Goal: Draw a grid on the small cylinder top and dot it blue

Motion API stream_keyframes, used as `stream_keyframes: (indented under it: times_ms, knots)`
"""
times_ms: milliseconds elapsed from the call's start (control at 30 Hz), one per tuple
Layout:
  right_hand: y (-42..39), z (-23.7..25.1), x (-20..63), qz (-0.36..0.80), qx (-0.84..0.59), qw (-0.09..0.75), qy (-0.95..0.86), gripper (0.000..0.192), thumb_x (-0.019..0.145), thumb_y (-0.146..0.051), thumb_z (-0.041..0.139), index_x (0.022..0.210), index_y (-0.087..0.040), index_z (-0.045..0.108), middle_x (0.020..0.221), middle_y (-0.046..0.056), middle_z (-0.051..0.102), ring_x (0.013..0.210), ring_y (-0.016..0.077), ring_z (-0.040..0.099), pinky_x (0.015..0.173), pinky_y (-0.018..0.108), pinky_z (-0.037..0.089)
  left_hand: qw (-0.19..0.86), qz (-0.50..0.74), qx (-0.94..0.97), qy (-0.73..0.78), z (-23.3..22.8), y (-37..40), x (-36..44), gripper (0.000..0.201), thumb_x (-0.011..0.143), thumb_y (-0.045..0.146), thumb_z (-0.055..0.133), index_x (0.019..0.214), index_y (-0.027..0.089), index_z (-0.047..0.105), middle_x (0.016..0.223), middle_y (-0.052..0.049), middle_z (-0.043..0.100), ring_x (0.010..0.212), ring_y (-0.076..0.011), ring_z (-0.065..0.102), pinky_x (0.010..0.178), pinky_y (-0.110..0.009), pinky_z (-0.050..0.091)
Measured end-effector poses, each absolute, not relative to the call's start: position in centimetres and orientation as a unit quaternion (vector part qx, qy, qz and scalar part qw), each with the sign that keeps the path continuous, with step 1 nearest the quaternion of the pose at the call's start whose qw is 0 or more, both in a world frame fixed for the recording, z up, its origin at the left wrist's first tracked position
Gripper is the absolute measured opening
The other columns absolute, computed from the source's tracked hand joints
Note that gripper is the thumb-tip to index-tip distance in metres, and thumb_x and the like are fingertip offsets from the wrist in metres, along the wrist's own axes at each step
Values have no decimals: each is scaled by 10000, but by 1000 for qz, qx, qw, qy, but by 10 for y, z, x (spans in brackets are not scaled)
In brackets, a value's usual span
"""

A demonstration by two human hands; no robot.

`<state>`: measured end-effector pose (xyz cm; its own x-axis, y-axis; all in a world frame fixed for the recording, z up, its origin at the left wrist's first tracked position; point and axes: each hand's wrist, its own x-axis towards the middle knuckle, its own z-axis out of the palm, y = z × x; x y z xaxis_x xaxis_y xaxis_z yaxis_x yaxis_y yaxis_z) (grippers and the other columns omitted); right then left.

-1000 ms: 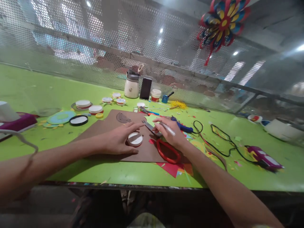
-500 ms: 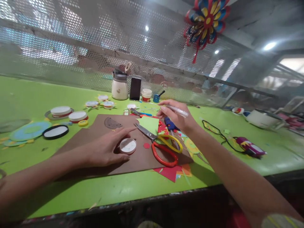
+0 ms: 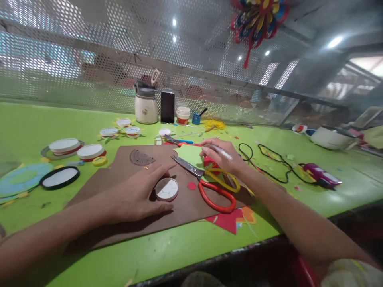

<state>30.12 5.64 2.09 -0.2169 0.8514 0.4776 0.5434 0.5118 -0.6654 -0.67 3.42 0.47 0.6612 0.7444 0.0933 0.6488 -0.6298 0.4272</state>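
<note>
My left hand (image 3: 136,191) lies on the brown board (image 3: 113,227), thumb and forefinger spread around a small round white lid (image 3: 166,189) with thin lines drawn on it. The lid sits flat in the gap beside the palm. My right hand (image 3: 223,155) is closed around a clear pen (image 3: 220,151); its tip is hidden by the fingers. Below that hand lie large scissors (image 3: 217,201) with one red and one yellow handle loop, blades resting on light green paper (image 3: 190,155). A red paper circle (image 3: 191,185) is near the lid.
A dark protractor (image 3: 142,158) lies on the board. White round lids (image 3: 91,152), a black-rimmed disc (image 3: 60,178) and small flower pieces (image 3: 109,132) are at left. A jug (image 3: 146,107), phone (image 3: 167,107) and paint pots stand behind. A corded purple device (image 3: 321,175) is at right.
My right hand has lowered toward the scissors with the pen still in it. My left hand stays around the lid. The view has shifted, revealing yellow strands at the back.
</note>
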Motion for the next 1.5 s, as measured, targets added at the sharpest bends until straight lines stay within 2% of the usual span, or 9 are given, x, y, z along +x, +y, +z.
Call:
stream_keyframes:
  times_ms: [133,267,467,633,867,1067,1200,1367,1500]
  knots:
    - [44,22,299,198,-456,402,-769,205,968,-340,641,1082,-193,728,838,57,826,701,195,747,725,326,569,171,138,892,396,6,26,-1,775,903,559,680,1582,237,492,1467,-153,663,1358,-413,622,1139,-550,501]
    - [33,28,295,189,-441,376,-793,145,938,-256,704,1070,-207,738,919,48,821,809,199,755,797,324,563,147,163,900,377,0,21,-4,725,957,566,638,1581,228,488,1510,-178,643,1422,-435,580,1132,-571,507]
    - [14,34,284,165,-410,177,-879,123,999,-232,740,1116,-197,753,1018,85,720,899,211,681,808,314,530,148,148,900,382,-5,20,-12,732,1000,556,629,1625,240,417,1570,-164,620,1425,-415,598,1146,-585,521]
    - [9,34,276,143,-391,138,-899,120,1013,-252,739,1084,-160,770,941,89,662,890,232,622,745,306,484,178,178,884,393,-5,18,-14,774,983,481,675,1655,263,359,1532,-139,662,1355,-371,666,1114,-524,560]
    - [10,22,280,160,-406,173,-883,129,1041,-228,707,1159,-190,741,1047,96,712,920,215,677,811,316,529,202,194,875,395,-5,14,-13,764,987,442,676,1658,281,349,1554,-136,646,1385,-361,645,1126,-524,549]
    - [12,22,280,164,-439,292,-833,235,1101,-246,546,1232,-228,740,1056,55,818,926,197,765,830,309,572,199,184,875,401,-1,11,-13,797,997,460,671,1682,305,294,1510,-125,667,1332,-350,673,1073,-502,578]
    - [10,26,278,183,-448,360,-798,267,1093,-329,589,1279,-238,756,1009,30,848,902,191,795,832,306,608,167,186,886,390,-3,11,-14,778,1018,472,658,1674,295,281,1566,-141,618,1364,-338,665,1088,-480,583]
    - [7,25,277,224,-454,446,-738,246,1067,-428,668,1084,-234,819,1059,47,862,908,205,807,827,331,628,142,193,890,388,-7,8,-13,778,1032,472,644,1685,292,262,1599,-153,578,1384,-342,660,1065,-461,606]
    - [5,25,274,241,-450,459,-727,187,1063,-372,686,998,-252,813,955,10,849,871,186,790,824,315,622,129,193,889,394,-10,7,-12,769,1028,479,652,1680,296,289,1604,-149,579,1385,-350,658,1089,-482,591]
